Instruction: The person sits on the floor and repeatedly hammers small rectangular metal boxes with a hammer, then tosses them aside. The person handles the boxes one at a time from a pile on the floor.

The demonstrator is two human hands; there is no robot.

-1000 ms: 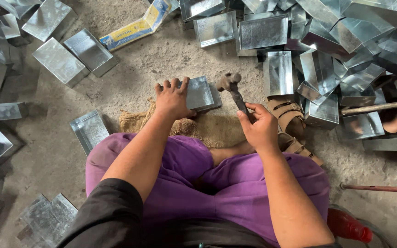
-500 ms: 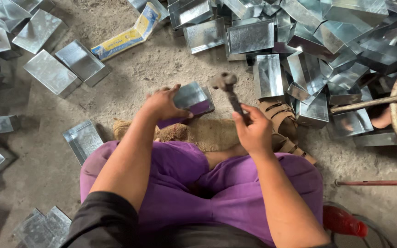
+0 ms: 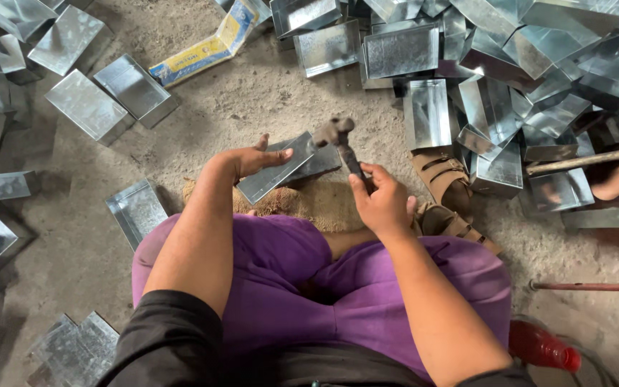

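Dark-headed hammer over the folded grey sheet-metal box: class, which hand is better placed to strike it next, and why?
Probably the right hand: its grip is already closed on the dark-headed hammer, head raised just above the folded grey sheet-metal box. The left hand is busy steadying that box.

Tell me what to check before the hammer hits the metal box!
1. Right hand wraps the hammer handle: ok.
2. Left hand grips the metal box: ok.
3. Left fingers sit away from the hammer head: ok.
4. Box rests flat on the cloth mat: not ok, it is tilted up.
5. Hammer head fixed tight on its handle: cannot tell.
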